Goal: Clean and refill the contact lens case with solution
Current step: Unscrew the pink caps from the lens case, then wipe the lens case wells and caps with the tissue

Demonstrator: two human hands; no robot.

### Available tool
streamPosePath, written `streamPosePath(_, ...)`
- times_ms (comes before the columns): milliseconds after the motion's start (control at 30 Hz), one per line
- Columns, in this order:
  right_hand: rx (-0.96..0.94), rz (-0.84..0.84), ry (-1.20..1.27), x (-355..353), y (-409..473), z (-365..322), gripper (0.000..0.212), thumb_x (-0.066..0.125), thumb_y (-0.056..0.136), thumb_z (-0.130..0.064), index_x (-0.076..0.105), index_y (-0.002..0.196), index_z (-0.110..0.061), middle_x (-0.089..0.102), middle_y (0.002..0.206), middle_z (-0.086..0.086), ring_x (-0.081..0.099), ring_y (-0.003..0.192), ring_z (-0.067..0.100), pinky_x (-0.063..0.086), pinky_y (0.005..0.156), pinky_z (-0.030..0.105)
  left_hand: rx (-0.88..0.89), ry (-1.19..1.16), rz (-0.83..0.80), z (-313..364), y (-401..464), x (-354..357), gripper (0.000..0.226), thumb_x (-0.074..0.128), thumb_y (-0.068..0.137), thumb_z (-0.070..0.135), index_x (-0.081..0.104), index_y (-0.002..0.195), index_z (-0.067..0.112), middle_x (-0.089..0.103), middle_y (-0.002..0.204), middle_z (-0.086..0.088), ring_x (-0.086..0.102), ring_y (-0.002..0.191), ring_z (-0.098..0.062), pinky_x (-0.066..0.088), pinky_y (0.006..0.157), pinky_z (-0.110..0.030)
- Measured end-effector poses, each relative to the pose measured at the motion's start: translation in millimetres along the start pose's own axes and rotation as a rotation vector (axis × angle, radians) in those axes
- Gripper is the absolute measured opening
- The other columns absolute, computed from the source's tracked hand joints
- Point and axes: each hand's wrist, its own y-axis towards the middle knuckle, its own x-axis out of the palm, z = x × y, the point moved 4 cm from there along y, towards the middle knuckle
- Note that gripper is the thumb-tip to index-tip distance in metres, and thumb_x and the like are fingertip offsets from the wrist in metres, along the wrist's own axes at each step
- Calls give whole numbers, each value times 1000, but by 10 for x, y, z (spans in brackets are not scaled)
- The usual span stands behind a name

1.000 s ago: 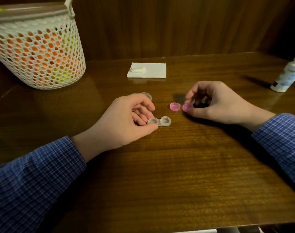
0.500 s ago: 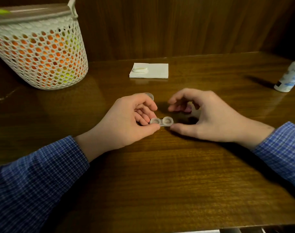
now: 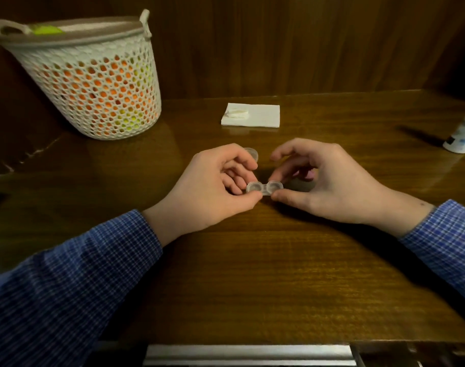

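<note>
A clear two-well contact lens case with both wells uncapped rests on the wooden table at the centre. My left hand pinches its left end between thumb and fingers. My right hand touches its right end with the thumb and a fingertip. A bit of pink cap shows under my right fingers; the other pink cap is hidden. A clear round lid lies just behind my left fingers. The white solution bottle stands at the far right edge.
A white mesh basket with orange and yellow contents stands at the back left. A folded white tissue with a small white wad lies at the back centre. A wooden wall rises behind. A metal strip runs along the table's near edge.
My right hand left the two pink caps and came left to the case, now touching its right end. My left hand kept its hold. The view tilted up slightly.
</note>
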Motion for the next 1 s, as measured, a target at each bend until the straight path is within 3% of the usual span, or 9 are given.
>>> streamPosePath(100, -18, -10, 7, 43, 19, -231, 57, 82, 74, -38, 55, 125, -37, 75, 92, -20, 69, 91, -9, 44, 83, 0, -17, -21, 70, 83, -214, -157, 41, 88, 77, 8, 67, 111, 18, 75, 95, 3, 75, 84, -16, 64, 70, -30)
streamPosePath(200, -71, -35, 53, 138, 59, -588, 57, 86, 75, -28, 58, 124, -33, 76, 91, -16, 73, 86, -3, 56, 82, 13, -27, -22, 162, 178, -570, -406, 42, 87, 77, 9, 66, 112, 19, 76, 95, 5, 75, 87, -14, 63, 72, -28)
streamPosePath(333, -195, -76, 84, 416, 99, -1252, 56, 87, 76, -23, 60, 124, -27, 78, 89, -11, 75, 83, 3, 61, 80, 25, -26, 6, 341, 277, -1323, -793, 51, 87, 73, 17, 62, 117, 19, 75, 100, 10, 75, 92, -11, 62, 73, -22)
streamPosePath(500, -347, -124, 211, 976, 29, -2178, 55, 88, 77, -23, 61, 124, -24, 78, 92, -10, 76, 83, 9, 63, 80, 31, -123, -430, 656, 172, -2515, -1201, 68, 93, 63, 30, 62, 123, 21, 74, 113, -7, 74, 103, -24, 60, 85, -38)
streamPosePath(567, -390, -157, 266, 1246, -41, -2534, 54, 87, 77, -25, 61, 125, -24, 78, 94, -11, 76, 85, 10, 63, 80, 33, -114, -658, 783, 122, -2938, -1289, 65, 98, 61, 28, 67, 119, 19, 75, 111, -13, 73, 99, -25, 59, 84, -35)
streamPosePath(700, -426, -230, 349, 1810, -204, -3135, 54, 84, 77, -32, 62, 124, -22, 78, 92, -14, 75, 84, 8, 62, 79, 30, -88, -937, 964, 84, -3631, -1388, 50, 94, 65, 12, 74, 111, 16, 77, 107, -14, 74, 102, -24, 59, 88, -34)
streamPosePath(767, -444, -279, 359, 2100, -275, -3404, 53, 85, 77, -30, 62, 124, -23, 78, 92, -15, 75, 84, 5, 62, 79, 27, -74, -1006, 1039, 76, -3957, -1462, 53, 96, 62, 14, 75, 110, 14, 76, 108, -15, 72, 108, -26, 58, 93, -38)
streamPosePath(900, -479, -360, 364, 2567, -394, -3885, 54, 87, 76, -30, 61, 123, -30, 76, 92, -22, 72, 86, -2, 60, 81, 21, -49, -1080, 1139, 70, -4492, -1625, 58, 98, 60, 17, 75, 113, 12, 73, 113, -19, 69, 113, -30, 59, 93, -38)
streamPosePath(1000, -514, -385, 368, 2833, -453, -4169, 56, 86, 76, -32, 60, 126, -29, 76, 90, -22, 71, 87, -6, 57, 78, 13, -32, -1051, 1209, 40, -4847, -1750, 47, 89, 73, 12, 74, 118, 13, 73, 118, -16, 67, 120, -31, 59, 91, -36)
